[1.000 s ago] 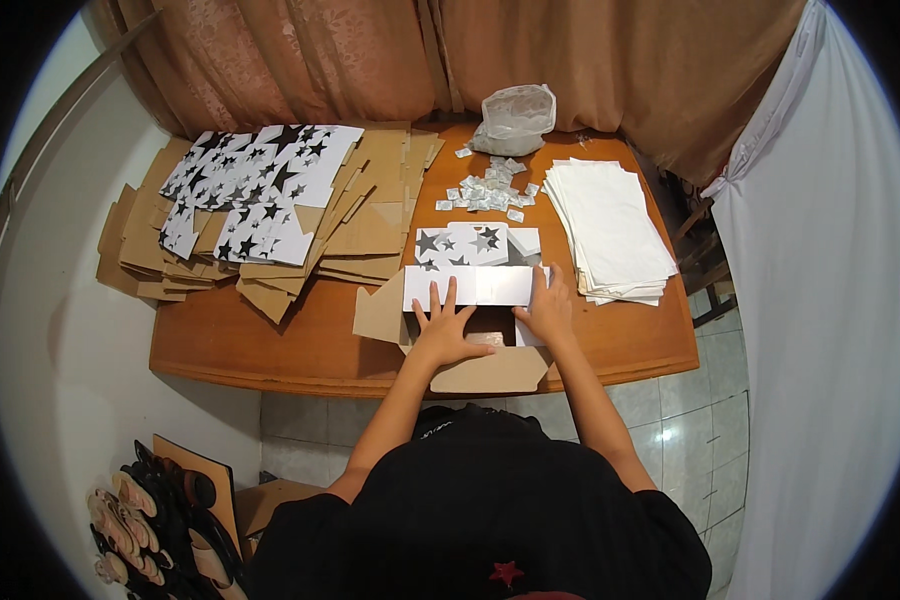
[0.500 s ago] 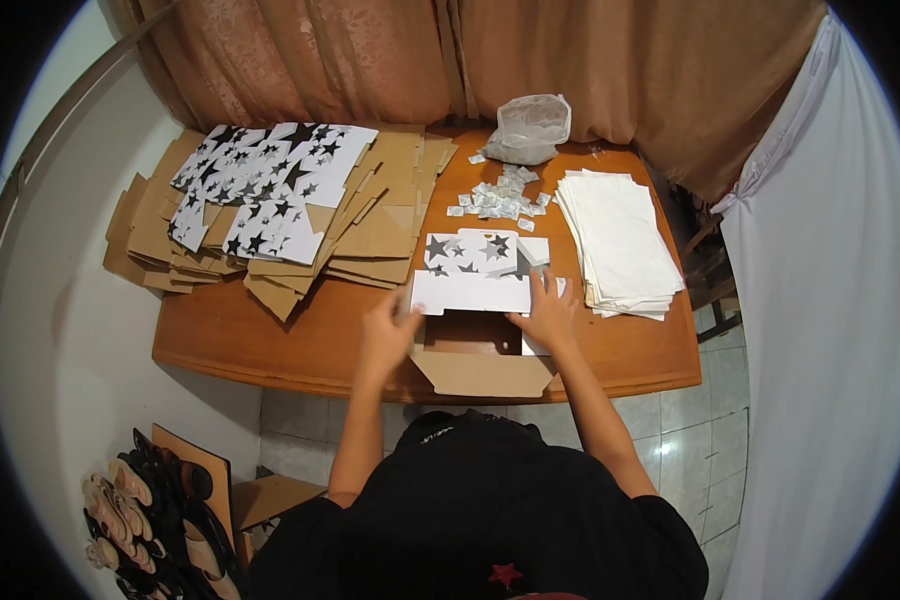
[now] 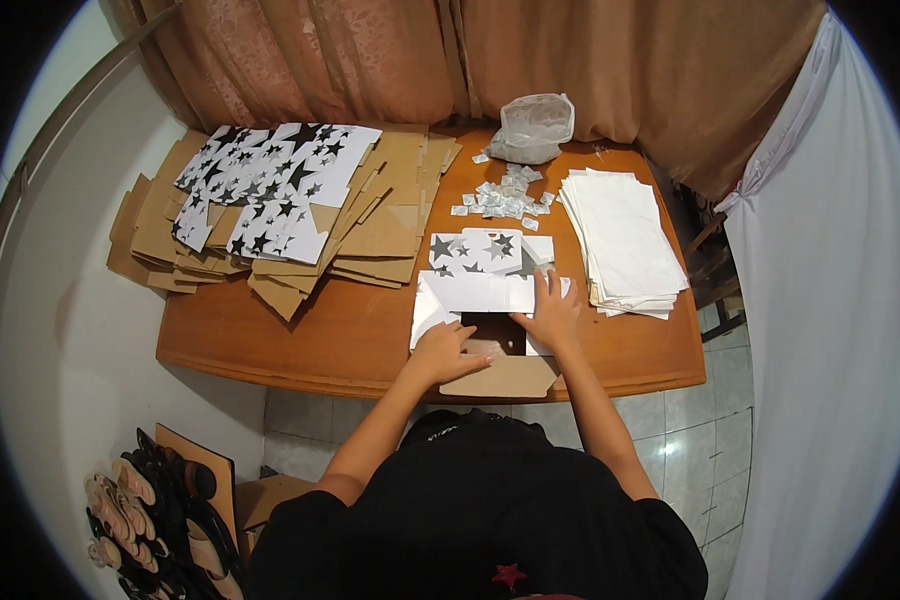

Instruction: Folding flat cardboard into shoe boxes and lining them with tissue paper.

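Note:
A partly folded cardboard box [image 3: 475, 292] with a white outer face and black and grey stars lies in front of me near the table's front edge. Its brown inner flap [image 3: 500, 378] points toward me. My left hand [image 3: 450, 352] is over the left front corner, fingers stretched and thumb apart, touching a white side panel [image 3: 430, 312]. At the other end, my right hand [image 3: 553, 315] grips the box's right side, thumb by the white panel and fingers along the edge. The fingertips are partly hidden.
Flat brown cardboard blanks [image 3: 380, 225] and star-printed sheets [image 3: 270, 185] are stacked at the left. Behind the box lie small clear sachets [image 3: 510, 200] and an open plastic bag [image 3: 532, 130]. White sheets [image 3: 625, 240] are piled at the right of the wooden table [image 3: 300, 345].
My left hand has moved right and toward me, from the panel's left end to the front corner. A white side panel now shows there. My right hand stays nearly in place.

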The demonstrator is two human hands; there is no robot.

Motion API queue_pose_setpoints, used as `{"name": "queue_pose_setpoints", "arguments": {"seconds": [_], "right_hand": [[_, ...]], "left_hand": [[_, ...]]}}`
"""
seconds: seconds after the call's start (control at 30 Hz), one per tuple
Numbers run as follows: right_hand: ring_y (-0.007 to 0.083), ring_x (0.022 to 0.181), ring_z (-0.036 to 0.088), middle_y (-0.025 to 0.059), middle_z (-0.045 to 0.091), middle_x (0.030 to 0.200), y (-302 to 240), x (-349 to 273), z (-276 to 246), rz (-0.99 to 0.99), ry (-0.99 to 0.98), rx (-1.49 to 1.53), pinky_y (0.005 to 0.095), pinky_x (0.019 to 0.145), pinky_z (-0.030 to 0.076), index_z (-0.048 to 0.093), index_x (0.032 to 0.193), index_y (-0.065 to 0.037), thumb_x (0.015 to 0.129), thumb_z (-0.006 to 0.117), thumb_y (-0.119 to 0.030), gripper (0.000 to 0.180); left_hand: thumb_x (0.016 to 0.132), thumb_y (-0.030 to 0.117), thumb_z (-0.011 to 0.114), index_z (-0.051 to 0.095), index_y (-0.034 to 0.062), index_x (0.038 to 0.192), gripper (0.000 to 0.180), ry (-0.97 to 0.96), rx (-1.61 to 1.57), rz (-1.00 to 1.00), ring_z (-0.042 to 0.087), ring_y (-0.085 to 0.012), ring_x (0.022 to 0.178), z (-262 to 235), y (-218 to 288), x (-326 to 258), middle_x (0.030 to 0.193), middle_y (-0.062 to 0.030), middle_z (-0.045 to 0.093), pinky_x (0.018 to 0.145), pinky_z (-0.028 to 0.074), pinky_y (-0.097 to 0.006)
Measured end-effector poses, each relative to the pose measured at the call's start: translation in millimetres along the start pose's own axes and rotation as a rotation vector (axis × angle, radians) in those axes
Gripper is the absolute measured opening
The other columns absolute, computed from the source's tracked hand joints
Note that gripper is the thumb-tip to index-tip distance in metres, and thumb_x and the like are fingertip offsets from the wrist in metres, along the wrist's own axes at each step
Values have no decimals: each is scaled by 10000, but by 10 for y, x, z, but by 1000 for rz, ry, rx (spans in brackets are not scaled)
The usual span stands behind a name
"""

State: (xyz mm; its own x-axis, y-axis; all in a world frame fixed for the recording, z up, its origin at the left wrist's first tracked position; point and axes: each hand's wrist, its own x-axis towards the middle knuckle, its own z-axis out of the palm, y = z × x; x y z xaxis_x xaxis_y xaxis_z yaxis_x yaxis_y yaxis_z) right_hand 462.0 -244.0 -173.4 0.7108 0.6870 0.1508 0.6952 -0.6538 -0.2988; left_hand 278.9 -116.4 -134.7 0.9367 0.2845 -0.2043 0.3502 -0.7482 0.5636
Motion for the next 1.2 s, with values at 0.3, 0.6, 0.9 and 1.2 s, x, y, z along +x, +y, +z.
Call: {"name": "queue_pose_setpoints", "arguments": {"seconds": [0.3, 0.6, 0.9, 1.2], "right_hand": [[459, 1250, 224, 101, 326, 1360, 59, 39, -40, 72, -39, 63, 635, 913, 299, 398, 1315, -150, 568, 773, -439, 885], [413, 1286, 213, 135, 335, 1393, 346, 192, -12, 90, -142, 462, 535, 1038, 188, 519, 1242, -116, 768, 571, -550, 645], [371, 1276, 270, 160, 368, 1372, 282, 20, -69, -70, -45, 510, 478, 1069, 158, 563, 1199, -126, 807, 588, -416, 488], [494, 1224, 267, 141, 347, 1381, 79, -84, -25, -63, 28, 11, 555, 1004, 270, 482, 1269, -161, 686, 680, -299, 630]], "left_hand": [[522, 580, 756, 458, 89, 1289, 959, -247, -192, 134, 70, -349, 1373, -237, -176, -204, 1427, -183, 283, 1059, 31, -583], [628, 404, 763, 660, 135, 1041, 503, -101, -383, 79, 185, -408, 1334, -226, -224, -188, 1407, -109, 359, 1057, 156, -538], [738, 389, 683, 418, 97, 1278, 669, 576, -62, -348, 232, -446, 1275, 82, -114, 290, 1385, -250, 243, 1020, 185, -588], [734, 357, 698, 296, 92, 1345, 778, 480, 38, -527, 165, -453, 1299, 297, -77, 454, 1420, -280, 114, 975, 216, -603]]}}
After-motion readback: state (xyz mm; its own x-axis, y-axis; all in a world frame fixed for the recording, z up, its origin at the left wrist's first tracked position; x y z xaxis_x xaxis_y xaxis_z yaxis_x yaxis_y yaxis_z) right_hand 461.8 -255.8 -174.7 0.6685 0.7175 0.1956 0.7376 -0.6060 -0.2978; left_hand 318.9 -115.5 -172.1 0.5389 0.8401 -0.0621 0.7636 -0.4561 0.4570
